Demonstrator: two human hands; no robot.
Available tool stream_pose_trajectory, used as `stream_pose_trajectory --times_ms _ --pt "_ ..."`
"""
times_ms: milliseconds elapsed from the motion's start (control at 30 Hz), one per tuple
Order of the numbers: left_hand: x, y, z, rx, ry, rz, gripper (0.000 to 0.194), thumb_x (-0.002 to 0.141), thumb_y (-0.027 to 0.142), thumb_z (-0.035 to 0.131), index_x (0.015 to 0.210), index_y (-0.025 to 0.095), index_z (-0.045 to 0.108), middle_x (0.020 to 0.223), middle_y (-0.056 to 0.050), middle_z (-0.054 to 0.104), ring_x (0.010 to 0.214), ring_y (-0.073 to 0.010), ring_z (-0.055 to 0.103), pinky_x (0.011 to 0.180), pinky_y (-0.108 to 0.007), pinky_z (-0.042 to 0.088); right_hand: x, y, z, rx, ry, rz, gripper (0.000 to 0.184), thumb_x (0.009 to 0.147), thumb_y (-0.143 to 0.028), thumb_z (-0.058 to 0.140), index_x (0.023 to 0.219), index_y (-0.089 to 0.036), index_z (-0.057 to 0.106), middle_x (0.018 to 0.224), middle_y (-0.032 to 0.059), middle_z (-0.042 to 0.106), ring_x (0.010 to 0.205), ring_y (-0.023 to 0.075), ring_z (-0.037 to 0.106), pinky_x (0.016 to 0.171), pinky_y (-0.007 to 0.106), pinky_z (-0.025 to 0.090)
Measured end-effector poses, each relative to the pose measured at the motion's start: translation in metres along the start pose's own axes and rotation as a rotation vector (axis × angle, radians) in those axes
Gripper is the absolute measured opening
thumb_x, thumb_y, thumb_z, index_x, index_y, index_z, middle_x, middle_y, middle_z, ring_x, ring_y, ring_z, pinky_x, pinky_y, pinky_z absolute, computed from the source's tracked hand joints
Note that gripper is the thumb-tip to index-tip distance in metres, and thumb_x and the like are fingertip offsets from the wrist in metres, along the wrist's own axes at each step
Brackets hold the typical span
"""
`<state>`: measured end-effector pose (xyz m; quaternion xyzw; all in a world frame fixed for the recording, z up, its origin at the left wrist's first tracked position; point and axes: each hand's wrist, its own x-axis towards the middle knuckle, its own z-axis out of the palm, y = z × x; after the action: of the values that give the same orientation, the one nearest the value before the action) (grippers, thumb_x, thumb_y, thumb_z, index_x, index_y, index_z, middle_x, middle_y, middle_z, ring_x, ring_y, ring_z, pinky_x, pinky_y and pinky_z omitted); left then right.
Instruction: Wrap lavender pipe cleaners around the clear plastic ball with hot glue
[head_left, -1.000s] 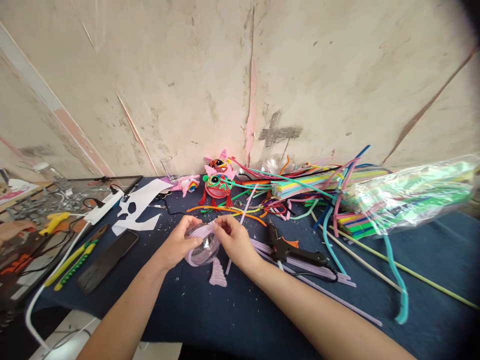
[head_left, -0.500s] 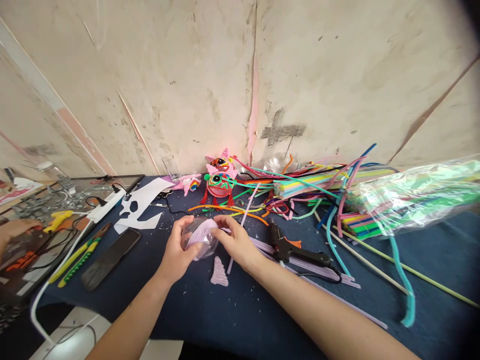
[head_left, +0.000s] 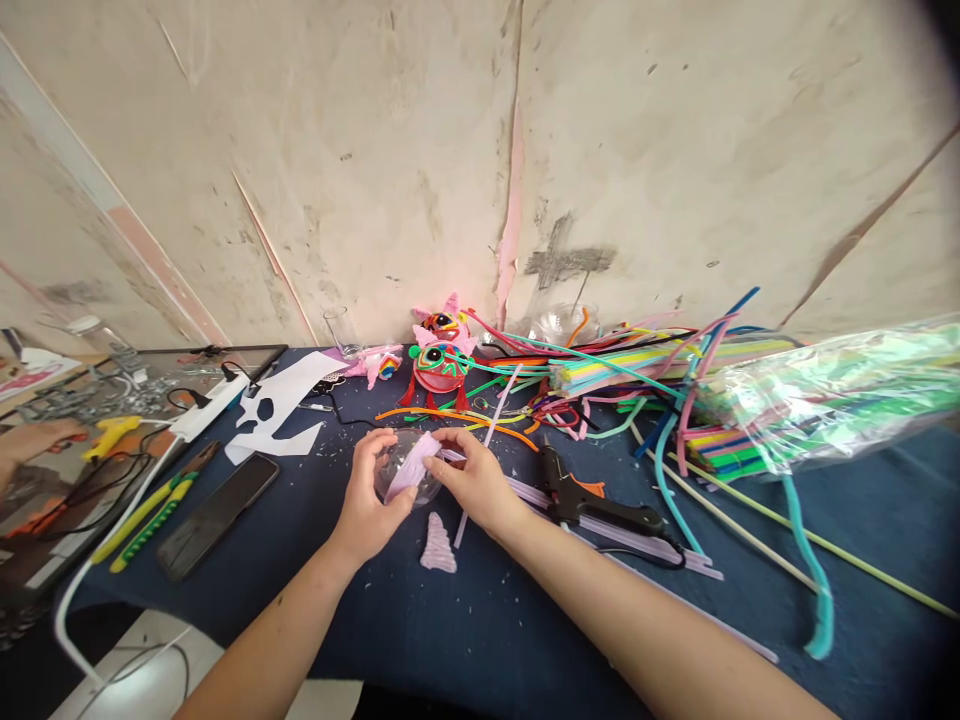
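My left hand curls around the left side of a clear plastic ball or dome, its thumb on a flat lilac piece of fuzzy pipe cleaner. From the other side, my right hand pinches the upper end of that lilac piece, which lies slanted against the clear plastic. Just below the hands, a lilac fuzzy triangle rests on the dark blue cloth. A single lilac pipe cleaner lies behind my right wrist. Close to my right forearm is a black hot glue gun.
Pink and red-green animal-head figures stand by the wall. Bundled pipe cleaners, partly in clear plastic, spread rightward. At left lie a phone, green-yellow pliers, cut white paper and a power strip. Another person's hand is at far left.
The lilac piece has turned to a steeper, narrower slant against the clear plastic. Both hands stay around it, almost in place. The view has shifted slightly.
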<state>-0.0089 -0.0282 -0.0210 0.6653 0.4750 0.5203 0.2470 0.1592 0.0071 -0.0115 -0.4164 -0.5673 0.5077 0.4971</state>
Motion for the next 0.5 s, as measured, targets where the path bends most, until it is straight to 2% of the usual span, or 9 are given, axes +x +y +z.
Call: stream_pose_trajectory --times_ms 133,200,267,367,500 --pt "0.003 0.006 -0.005 -0.047 -0.053 -0.044 0.049 0.074 0.025 0.064 0.119 0.026 0.045 0.135 -0.01 0.038 0.131 -0.0282 0.039 0.105 -0.044 0.037 0.0 0.001 0.0 0.0 0.007 -0.003 0.031 0.068 -0.028 0.068 0.096 -0.019 0.062 0.099 0.0057 0.065 0.092 0.02 0.061 0.074 0.031 0.051" --pt "0.006 0.012 -0.008 -0.06 -0.103 -0.096 0.045 0.077 0.029 0.063 0.119 0.025 0.047 0.136 -0.01 0.039 0.133 -0.0285 0.038 0.105 -0.043 0.036 0.0 0.001 0.0 -0.004 0.003 -0.008 0.03 0.068 -0.029 0.068 0.096 -0.018 0.062 0.097 0.0061 0.065 0.094 0.0207 0.061 0.076 0.032 0.051" --pt "0.008 0.017 -0.01 -0.044 -0.097 -0.16 0.044 0.076 0.031 0.065 0.116 0.025 0.049 0.137 -0.01 0.04 0.133 -0.0288 0.037 0.104 -0.043 0.037 0.0 0.001 0.0 -0.01 0.004 -0.012 0.029 0.068 -0.029 0.068 0.095 -0.018 0.062 0.096 0.0062 0.066 0.094 0.021 0.061 0.077 0.033 0.051" --pt "0.011 0.021 -0.01 -0.019 -0.069 -0.216 0.045 0.071 0.027 0.069 0.111 0.025 0.05 0.14 -0.009 0.039 0.133 -0.0285 0.038 0.104 -0.042 0.036 0.0 0.001 0.0 -0.019 0.015 -0.016 0.029 0.069 -0.029 0.068 0.095 -0.019 0.062 0.096 0.0054 0.066 0.094 0.0204 0.061 0.077 0.032 0.05" --pt "0.014 0.022 -0.009 -0.021 -0.134 -0.246 0.052 0.068 0.022 0.071 0.114 0.025 0.048 0.143 -0.01 0.04 0.127 -0.0278 0.046 0.103 -0.043 0.039 0.0 0.001 0.0 -0.016 0.011 -0.002 0.03 0.069 -0.029 0.068 0.096 -0.018 0.061 0.098 0.0061 0.065 0.095 0.0206 0.06 0.078 0.033 0.05"
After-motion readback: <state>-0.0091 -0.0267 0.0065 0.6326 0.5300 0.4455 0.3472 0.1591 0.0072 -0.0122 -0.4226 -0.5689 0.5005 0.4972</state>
